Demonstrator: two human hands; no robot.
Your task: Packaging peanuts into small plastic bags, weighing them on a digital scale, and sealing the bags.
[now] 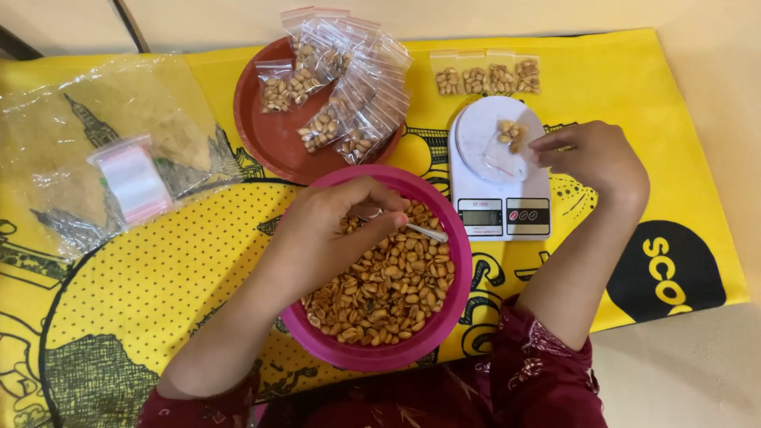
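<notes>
While the left hand (333, 230) grips a metal spoon (420, 231) over the pink bowl of peanuts (444, 317), the right hand (594, 158) pinches a small clear bag (507, 147) — partly filled with nuts — resting on the white kitchen scale (499, 214) just beside the bowl.

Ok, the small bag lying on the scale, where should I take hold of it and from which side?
Grip the small bag by its empty clear end, the part toward the display, and come from the right, where the right hand already touches its edge. The nuts sit bunched at the far end, so the flat near end pinches easily on the white scale.
</notes>
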